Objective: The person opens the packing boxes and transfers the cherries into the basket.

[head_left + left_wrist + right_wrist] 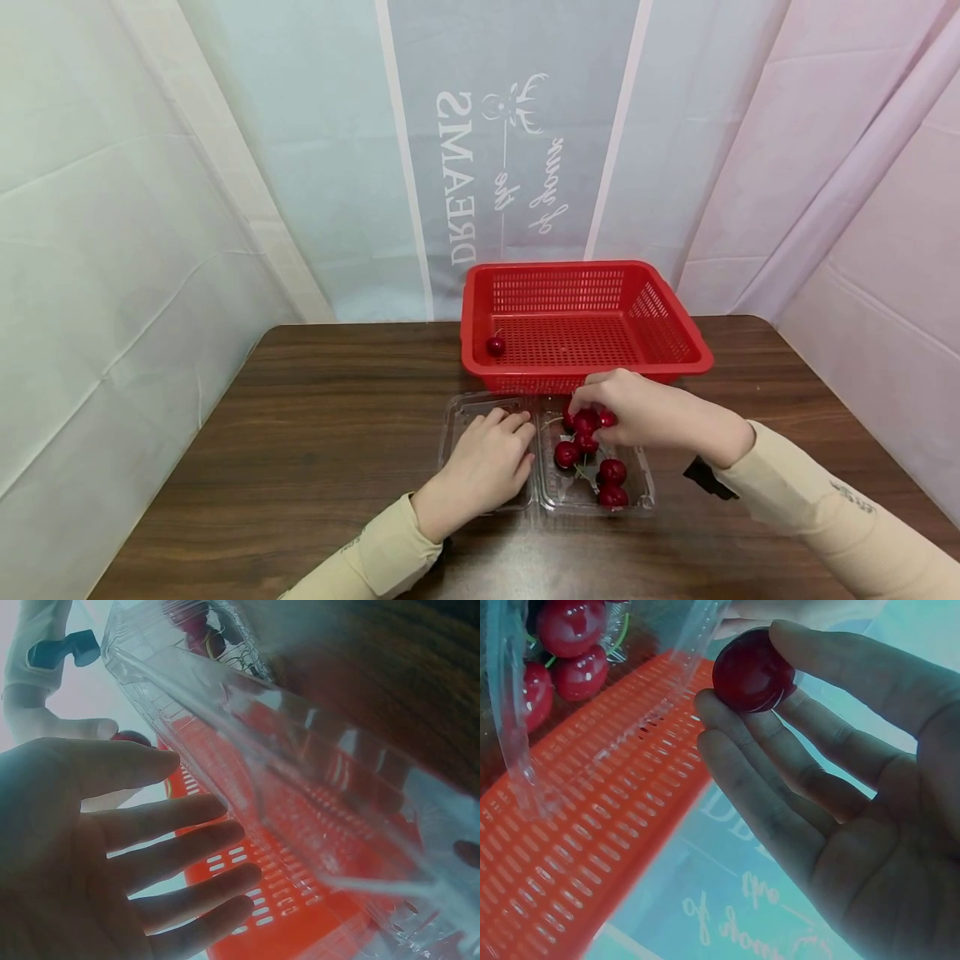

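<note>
On a dark brown wood-grained desk, a clear plastic hinged box lay opened flat, its tray on the right and its lid on the left, with a red plastic basket of perforated rectangular shape standing just behind it. The person's right hand was over the tray, pinching a round, glossy dark-red cherry between thumb and fingers, as the right wrist view showed best. The left hand lay over the lid with its fingers extended and a little apart, holding nothing; whether it pressed on the plastic I could not tell. As to progress, the fruit was unevenly shared: a single red cherry sat in the basket's left part, while a loose group of red cherries with green stems lay in the tray, including a touching pair near its front edge. The right hand hid part of the group, so an exact count was not possible. I judged the work unfinished, since the pinched cherry was not yet released and the box still stood open, its lid not folded over the tray.
</note>
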Motion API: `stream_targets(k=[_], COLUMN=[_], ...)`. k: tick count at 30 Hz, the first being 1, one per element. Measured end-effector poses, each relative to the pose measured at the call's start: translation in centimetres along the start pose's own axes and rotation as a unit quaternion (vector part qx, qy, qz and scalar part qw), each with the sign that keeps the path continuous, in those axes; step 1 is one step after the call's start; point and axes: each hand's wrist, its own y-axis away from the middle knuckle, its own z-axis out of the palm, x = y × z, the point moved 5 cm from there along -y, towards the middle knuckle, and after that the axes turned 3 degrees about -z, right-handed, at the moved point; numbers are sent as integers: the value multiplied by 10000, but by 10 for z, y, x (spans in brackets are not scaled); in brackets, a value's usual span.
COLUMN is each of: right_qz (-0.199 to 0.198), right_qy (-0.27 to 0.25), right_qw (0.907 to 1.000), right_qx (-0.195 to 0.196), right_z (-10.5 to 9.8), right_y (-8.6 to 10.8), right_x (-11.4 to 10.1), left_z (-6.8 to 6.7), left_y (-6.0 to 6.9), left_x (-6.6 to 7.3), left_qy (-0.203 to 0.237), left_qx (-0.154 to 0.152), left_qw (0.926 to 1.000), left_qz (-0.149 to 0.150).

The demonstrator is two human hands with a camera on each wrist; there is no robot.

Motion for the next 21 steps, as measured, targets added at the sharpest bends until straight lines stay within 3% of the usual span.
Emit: stream_targets(k=[21], right_qz=[99], right_qy=[-7], right_qw=[9999], right_qx=[118], right_z=[-25], right_y=[-4], right_x=[-1], left_z=[1], left_y=[-1], left_x=[-1], left_qy=[56], left_qx=[-114], left_qw=[9999], left_qz=[-62])
